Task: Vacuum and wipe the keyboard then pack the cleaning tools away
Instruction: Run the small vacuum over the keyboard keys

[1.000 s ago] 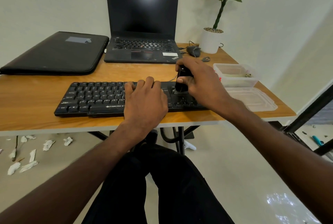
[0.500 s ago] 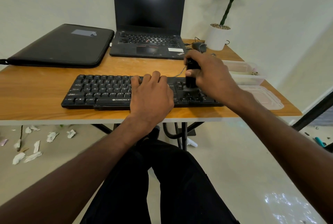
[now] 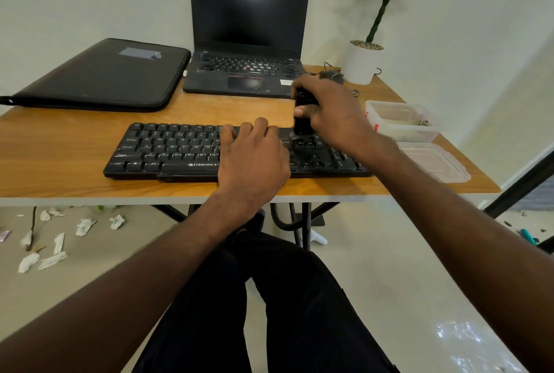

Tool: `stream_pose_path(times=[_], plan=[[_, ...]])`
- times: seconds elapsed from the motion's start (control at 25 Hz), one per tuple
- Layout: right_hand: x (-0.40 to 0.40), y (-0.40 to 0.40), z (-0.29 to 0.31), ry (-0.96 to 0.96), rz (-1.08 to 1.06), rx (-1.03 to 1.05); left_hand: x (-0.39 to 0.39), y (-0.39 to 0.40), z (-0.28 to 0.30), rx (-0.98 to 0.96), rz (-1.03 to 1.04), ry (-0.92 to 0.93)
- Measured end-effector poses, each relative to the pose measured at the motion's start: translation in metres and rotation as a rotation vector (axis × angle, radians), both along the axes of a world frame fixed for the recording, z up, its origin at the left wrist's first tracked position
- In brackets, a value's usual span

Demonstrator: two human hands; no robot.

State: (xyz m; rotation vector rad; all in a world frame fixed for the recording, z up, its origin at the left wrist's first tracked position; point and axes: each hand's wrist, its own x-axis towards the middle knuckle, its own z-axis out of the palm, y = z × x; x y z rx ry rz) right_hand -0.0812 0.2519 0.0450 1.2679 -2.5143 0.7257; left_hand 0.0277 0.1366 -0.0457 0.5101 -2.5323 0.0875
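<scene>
Right hand [image 3: 332, 111] grips a small black handheld vacuum [image 3: 302, 114], fingers and thumb curled round its upright body; the nozzle end meets the keys on the right part of the black keyboard [image 3: 180, 150], image blurred there. Left hand [image 3: 254, 159] lies flat, palm down, on the keyboard's middle, fingers straight and together, pressing on the keys. Keyboard sits along the near edge of the wooden table [image 3: 60, 162]; white lettering "ZEBRONICS" reads on its front strip, with key legends Ctrl and Alt legible at lower left. Right of the keyboard: a clear plastic container [image 3: 401, 123] with small items inside, too small to identify, and its clear lid [image 3: 434, 162] flat on the table just in front of it. Behind the keyboard: an open black laptop [image 3: 248, 30], screen dark, white sticker on the palm rest, text unreadable. Left of the laptop, a black zip sleeve [image 3: 99, 78] bearing a grey label. Back right corner: a white pot with a green plant [image 3: 364, 63]. Paper scraps [image 3: 54, 240] lie on the floor at left.
</scene>
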Motion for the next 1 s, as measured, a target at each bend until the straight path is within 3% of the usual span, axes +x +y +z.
stream_pose_path(times=[0.12, 0.28, 0.44, 0.6, 0.68, 0.76, 0.88, 1.0], plan=[[-0.001, 0.01, 0.003, 0.105, -0.131, 0.021, 0.0, 0.0, 0.0, 0.0, -0.003, 0.002], [0.004, 0.025, 0.005, -0.102, 0.025, -0.016, -0.001, -0.001, -0.001, 0.0, -0.013, -0.001], [-0.003, 0.033, 0.008, 0.072, -0.097, 0.019, 0.001, -0.001, 0.0, 0.001, -0.012, -0.009], [0.008, 0.024, 0.001, -0.118, 0.052, -0.06, 0.002, -0.001, 0.001, 0.006, -0.025, -0.016], [0.001, 0.024, 0.002, 0.039, -0.111, 0.046, 0.004, -0.001, 0.004, 0.022, -0.015, -0.016], [-0.002, 0.026, 0.003, 0.122, -0.199, -0.006, 0.006, 0.001, 0.007, 0.041, -0.018, -0.008], [0.007, 0.019, -0.001, -0.108, -0.11, -0.323, 0.009, -0.012, 0.03, 0.134, -0.11, 0.046], [0.017, 0.0, 0.005, -0.618, -0.071, -0.599, 0.028, -0.078, 0.053, 0.307, -0.201, 0.112]])
